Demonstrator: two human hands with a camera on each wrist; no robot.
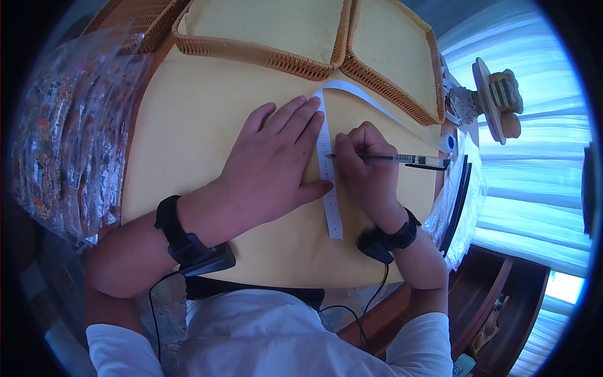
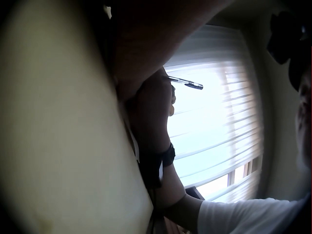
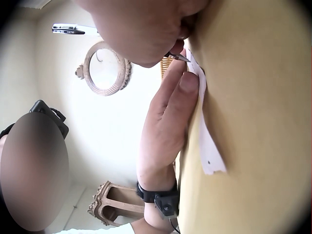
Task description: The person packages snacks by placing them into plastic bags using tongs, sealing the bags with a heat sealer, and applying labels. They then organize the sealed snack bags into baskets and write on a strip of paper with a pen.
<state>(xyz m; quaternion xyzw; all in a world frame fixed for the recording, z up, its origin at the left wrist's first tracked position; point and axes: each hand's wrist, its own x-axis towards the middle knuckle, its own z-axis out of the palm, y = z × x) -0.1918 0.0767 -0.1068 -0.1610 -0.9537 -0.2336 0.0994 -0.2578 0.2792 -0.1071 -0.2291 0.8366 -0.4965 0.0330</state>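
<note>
A narrow white paper strip (image 1: 325, 141) lies lengthwise on the pale yellow tabletop (image 1: 207, 100), with small handwritten marks along it. Its upper part bends over and runs right toward a small roll (image 1: 448, 143). My left hand (image 1: 267, 157) is spread flat beside the strip, fingertips on its upper part and thumb across it lower down. Between the fingers and thumb of my right hand (image 1: 372, 173) is a pen (image 1: 408, 159), its tip at the strip's marks. The right wrist view shows the pen tip (image 3: 180, 57) close over the paper, just past the left thumb (image 3: 189, 83).
Two shallow wicker trays (image 1: 264, 54) stand along the far edge. At the left are stacked clear plastic packets (image 1: 78, 138). A small decorative stand (image 1: 490, 100) and plastic wrapping (image 1: 461, 213) are on the right, before a bright curtained window (image 1: 534, 188).
</note>
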